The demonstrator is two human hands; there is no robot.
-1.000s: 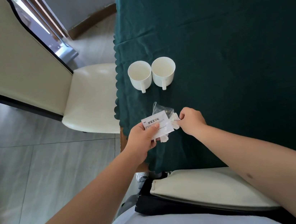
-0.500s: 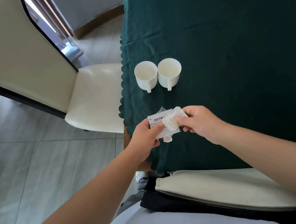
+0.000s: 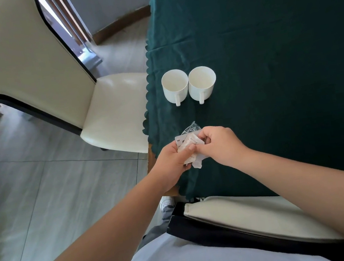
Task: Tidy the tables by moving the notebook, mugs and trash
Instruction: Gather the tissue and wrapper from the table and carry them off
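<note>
left hand [image 3: 174,163]: fingers curled, thumb pressed down, pinching | right hand [image 3: 220,143]: fingers curled inward, touching the left | both forearms bare, reaching forward

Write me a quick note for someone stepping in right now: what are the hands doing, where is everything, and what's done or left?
Left hand: shut on the trash, a bundle of white wrappers and clear plastic, held over the table's near-left corner.
Right hand: pinching the same trash, pressing a piece into the bundle.
Two white mugs: empty, side by side on the green tablecloth near its left edge, handles towards you.
Notebook: not in view.
Done: trash gathered off the table.
Left: dispose of the trash, move the mugs.
</note>
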